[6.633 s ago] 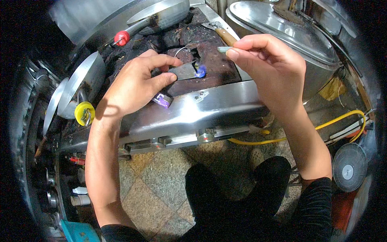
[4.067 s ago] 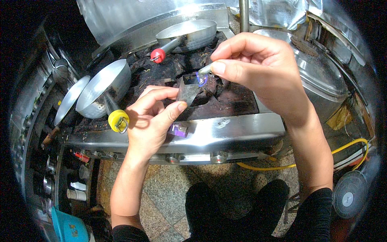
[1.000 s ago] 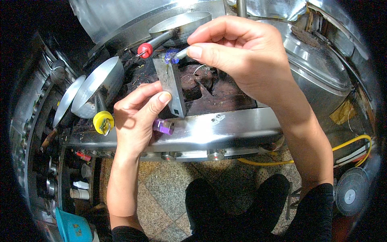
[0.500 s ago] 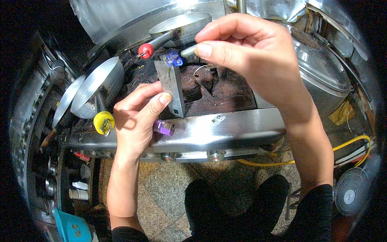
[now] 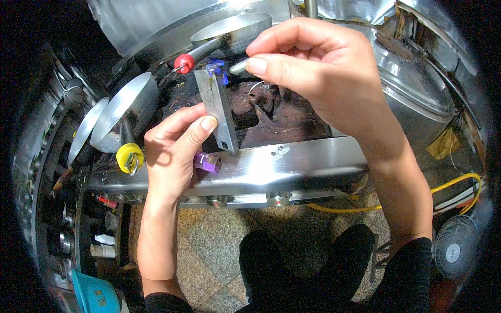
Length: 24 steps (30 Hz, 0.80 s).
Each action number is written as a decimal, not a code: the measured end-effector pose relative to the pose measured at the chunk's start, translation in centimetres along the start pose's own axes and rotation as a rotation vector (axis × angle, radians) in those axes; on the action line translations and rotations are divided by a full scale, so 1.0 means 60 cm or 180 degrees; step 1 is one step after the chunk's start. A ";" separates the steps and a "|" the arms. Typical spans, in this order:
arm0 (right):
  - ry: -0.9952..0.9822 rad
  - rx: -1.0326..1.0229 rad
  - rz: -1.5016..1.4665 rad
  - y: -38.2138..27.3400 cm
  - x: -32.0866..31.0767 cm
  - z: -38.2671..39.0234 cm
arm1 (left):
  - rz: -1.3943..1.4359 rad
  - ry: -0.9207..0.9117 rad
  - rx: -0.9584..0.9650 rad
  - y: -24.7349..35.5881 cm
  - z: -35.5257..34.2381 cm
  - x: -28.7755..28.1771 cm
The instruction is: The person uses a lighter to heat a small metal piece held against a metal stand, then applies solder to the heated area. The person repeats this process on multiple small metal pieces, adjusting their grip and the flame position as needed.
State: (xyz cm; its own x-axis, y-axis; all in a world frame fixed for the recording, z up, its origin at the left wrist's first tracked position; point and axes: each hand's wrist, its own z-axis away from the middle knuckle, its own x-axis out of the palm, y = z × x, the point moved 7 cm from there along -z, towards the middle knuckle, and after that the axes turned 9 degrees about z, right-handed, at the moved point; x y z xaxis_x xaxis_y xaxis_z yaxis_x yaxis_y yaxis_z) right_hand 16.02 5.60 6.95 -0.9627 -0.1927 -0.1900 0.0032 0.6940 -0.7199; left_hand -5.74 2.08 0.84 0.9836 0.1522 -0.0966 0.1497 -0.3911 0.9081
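My left hand [image 5: 172, 151] pinches a flat grey metal bar [image 5: 215, 107] between thumb and fingers, its top tilted to the left. From the same hand's lower fingers sticks out a purple lighter [image 5: 209, 163]. At the bar's upper end is a blue, flame-like patch [image 5: 218, 70] of uneven outline. Just right of it, my right hand [image 5: 323, 73] is closed in a pinch on a short grey metal rod [image 5: 239, 67]. The rod's tip is close to the blue patch; I cannot tell whether they touch. Its other end is hidden by my fingers.
Beneath my hands lies a dark, crusted stove top [image 5: 292, 117] with a steel front edge [image 5: 308, 159]. Around it are a red-ended pan [image 5: 235, 34], a yellow-ended pan [image 5: 125, 109] and a large lidded pot [image 5: 417, 99]. A yellow hose [image 5: 344, 210] and a fan [image 5: 455, 250] are lower right.
Both hands have shifted slightly left, carrying the bar, lighter and rod. The blue patch has changed from a rounded, lumpy shape to a more ragged one at the bar's top.
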 end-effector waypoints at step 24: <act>-0.0004 0.0023 0.0350 0.008 0.011 0.002 | 0.0283 -0.0046 -0.0149 -0.010 -0.002 0.001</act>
State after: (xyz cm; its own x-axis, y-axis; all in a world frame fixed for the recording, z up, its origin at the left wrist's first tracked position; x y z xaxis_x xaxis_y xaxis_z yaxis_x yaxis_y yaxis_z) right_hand 15.41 5.73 6.42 -0.9561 -0.1166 -0.2690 0.1107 0.7059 -0.6996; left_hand -5.77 2.44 0.35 0.9942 0.1055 -0.0202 0.0571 -0.3597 0.9313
